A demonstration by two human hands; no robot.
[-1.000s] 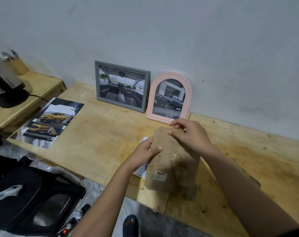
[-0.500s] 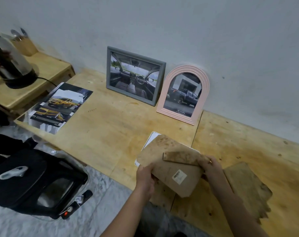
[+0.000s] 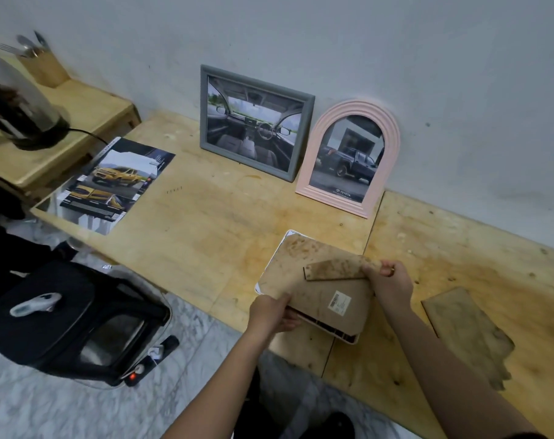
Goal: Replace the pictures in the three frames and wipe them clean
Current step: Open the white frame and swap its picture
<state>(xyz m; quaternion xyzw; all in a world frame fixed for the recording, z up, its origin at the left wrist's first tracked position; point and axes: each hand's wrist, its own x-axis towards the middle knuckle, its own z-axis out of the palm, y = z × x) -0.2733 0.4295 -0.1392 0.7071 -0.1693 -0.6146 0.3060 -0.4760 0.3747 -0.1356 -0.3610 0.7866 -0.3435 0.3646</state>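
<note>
Left hand [image 3: 271, 313] gripped the stained brown backboard [image 3: 317, 293] of a face-down white frame [image 3: 332, 331]; right hand [image 3: 391, 285] pinched its cardboard stand strut [image 3: 336, 269].

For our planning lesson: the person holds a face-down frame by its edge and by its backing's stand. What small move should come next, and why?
Probably lift the backing board off by its stand. The right hand pinches the stand's end, the left hand grips the white frame at its near edge, and a dark gap shows between board and frame there, so the board looks loose.
</note>
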